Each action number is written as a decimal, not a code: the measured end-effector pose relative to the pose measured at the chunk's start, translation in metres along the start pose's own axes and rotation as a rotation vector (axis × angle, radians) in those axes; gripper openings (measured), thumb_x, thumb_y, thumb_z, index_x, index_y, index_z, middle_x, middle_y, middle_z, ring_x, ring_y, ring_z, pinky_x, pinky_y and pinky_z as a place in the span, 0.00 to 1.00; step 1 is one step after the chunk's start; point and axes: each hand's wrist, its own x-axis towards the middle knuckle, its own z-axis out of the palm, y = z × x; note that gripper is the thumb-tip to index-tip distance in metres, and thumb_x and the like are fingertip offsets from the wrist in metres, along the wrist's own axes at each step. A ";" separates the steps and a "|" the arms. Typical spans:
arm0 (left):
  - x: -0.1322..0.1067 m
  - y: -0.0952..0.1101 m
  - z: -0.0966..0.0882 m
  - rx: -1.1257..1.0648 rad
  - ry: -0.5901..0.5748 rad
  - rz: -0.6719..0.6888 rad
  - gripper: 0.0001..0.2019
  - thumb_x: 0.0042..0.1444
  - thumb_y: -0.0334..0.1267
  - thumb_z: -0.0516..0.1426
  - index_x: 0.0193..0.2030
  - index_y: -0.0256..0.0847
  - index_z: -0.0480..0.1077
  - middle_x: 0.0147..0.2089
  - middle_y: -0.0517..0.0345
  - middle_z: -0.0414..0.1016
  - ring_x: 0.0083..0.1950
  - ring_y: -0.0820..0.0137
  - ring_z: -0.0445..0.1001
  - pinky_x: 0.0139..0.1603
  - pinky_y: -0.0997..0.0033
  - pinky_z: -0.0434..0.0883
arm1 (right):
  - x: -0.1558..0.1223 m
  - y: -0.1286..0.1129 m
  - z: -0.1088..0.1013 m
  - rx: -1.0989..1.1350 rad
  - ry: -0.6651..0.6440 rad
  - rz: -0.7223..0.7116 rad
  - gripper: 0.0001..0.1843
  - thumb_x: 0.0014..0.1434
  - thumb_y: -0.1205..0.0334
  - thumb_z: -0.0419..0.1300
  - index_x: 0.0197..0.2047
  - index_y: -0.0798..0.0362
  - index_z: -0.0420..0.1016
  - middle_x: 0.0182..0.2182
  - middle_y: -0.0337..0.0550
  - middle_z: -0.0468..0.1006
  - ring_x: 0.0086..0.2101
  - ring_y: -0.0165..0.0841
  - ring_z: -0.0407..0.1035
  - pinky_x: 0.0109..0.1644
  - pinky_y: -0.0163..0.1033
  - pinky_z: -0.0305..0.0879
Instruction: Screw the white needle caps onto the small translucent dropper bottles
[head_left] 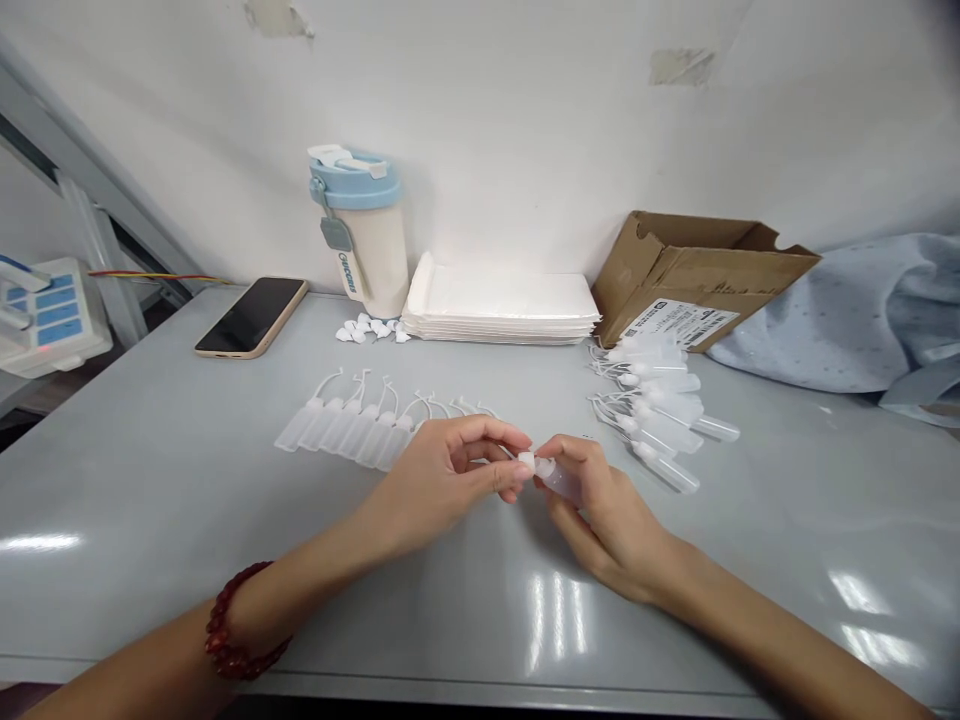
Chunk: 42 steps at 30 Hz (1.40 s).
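Observation:
Over the middle of the table, my left hand (457, 470) pinches a small white cap (526, 460) between thumb and fingers. My right hand (611, 515) is closed around a small translucent plastic bottle (561, 482), its neck pointing left against the cap. Whether the cap sits on the neck or just touches it, I cannot tell. Behind my left hand lies a row of similar bottles (345, 425) with thin white cords at their tops, partly hidden by the hand. To the right is a loose pile of more corded bottles (667, 410).
Small white pieces (367, 328) lie in front of a cream tumbler (375, 250) with a blue lid. Beside it is a stack of white trays (510, 305). A cardboard box (690, 280) and a pale cloth (847, 310) stand at the right; a phone (251, 315) lies at the left.

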 end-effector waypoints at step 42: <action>-0.010 -0.004 0.009 0.132 -0.065 0.217 0.06 0.56 0.33 0.59 0.41 0.40 0.70 0.40 0.60 0.75 0.43 0.73 0.75 0.47 0.75 0.72 | -0.003 -0.011 0.003 0.429 -0.029 0.095 0.23 0.49 0.73 0.48 0.46 0.47 0.46 0.25 0.32 0.68 0.21 0.27 0.58 0.25 0.33 0.54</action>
